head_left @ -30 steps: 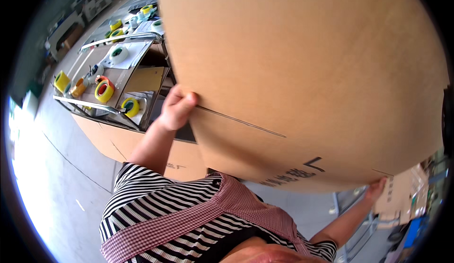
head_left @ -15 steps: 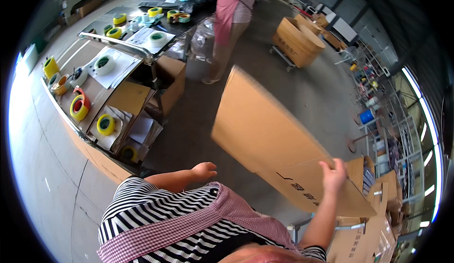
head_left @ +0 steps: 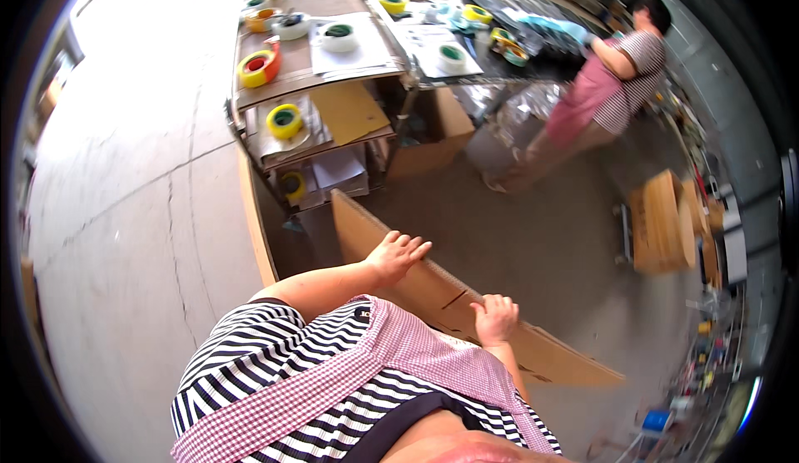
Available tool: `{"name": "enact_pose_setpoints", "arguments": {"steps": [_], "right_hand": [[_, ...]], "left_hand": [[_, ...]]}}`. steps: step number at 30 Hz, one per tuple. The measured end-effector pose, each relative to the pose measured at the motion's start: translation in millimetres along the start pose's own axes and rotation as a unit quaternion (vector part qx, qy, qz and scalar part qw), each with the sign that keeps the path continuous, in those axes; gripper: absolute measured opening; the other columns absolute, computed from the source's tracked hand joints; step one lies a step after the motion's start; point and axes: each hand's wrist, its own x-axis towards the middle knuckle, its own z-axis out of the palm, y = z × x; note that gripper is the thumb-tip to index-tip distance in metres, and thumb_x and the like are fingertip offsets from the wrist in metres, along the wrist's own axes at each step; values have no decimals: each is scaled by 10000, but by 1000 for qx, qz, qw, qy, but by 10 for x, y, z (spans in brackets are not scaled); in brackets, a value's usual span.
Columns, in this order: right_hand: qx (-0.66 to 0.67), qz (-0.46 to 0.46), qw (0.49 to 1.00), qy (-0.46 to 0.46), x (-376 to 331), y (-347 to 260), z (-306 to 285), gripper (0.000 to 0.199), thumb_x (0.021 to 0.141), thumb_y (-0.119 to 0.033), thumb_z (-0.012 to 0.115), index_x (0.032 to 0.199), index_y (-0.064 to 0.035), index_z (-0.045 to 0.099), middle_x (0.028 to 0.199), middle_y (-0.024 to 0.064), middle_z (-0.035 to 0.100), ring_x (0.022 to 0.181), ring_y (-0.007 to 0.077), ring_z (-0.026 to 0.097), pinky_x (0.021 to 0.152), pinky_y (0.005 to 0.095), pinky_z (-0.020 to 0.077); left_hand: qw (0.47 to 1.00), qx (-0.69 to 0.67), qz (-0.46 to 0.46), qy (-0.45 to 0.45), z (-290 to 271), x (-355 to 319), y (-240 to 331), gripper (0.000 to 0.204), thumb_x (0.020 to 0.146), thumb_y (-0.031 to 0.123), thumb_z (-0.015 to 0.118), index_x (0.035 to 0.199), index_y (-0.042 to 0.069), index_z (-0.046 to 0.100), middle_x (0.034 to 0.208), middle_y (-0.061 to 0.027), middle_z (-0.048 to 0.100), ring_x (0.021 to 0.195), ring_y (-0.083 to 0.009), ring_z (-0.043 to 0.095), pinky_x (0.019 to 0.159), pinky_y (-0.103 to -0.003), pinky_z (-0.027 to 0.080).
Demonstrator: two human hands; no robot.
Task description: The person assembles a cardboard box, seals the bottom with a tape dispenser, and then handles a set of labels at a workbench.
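A flat brown cardboard sheet, with dark printing on its face, stands on edge in front of my body, running from the side of the shelf unit towards the lower right. My left hand lies over its upper edge with the fingers reaching across to the far side. Farther right along the same edge, my right hand grips the sheet, fingers folded over the top. My apron and striped sleeves cover part of the sheet's lower side.
At the upper left, a shelf unit carries papers and several tape rolls. Beyond it, a co-worker stands at a dark table with blue material. Cardboard cartons sit on a wheeled trolley at the right.
My view has turned right-to-left towards the shelf unit. The cardboard sheet has come closer to my body and lower. My left hand, empty before, now is on its upper edge.
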Motion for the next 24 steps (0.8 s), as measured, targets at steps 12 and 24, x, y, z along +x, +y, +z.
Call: {"name": "enact_pose_setpoints", "arguments": {"steps": [12, 24], "right_hand": [[230, -321, 910, -122, 1217, -219, 1082, 211, 717, -266, 752, 731, -129, 593, 752, 4, 572, 778, 227, 559, 707, 389, 417], [99, -316, 776, -536, 3007, -948, 1442, 245, 795, -244, 747, 943, -64, 670, 923, 99, 681, 869, 295, 647, 817, 406, 515]], "left_hand": [[944, -133, -295, -68, 307, -999, 29, 113, 817, 244, 650, 902, 196, 706, 925, 19, 672, 971, -228, 583, 806, -400, 482], [846, -323, -421, -58, 783, -670, -139, 232, 864, 234, 585, 1008, 58, 628, 1024, -146, 675, 988, -335, 651, 827, -443, 531]]}}
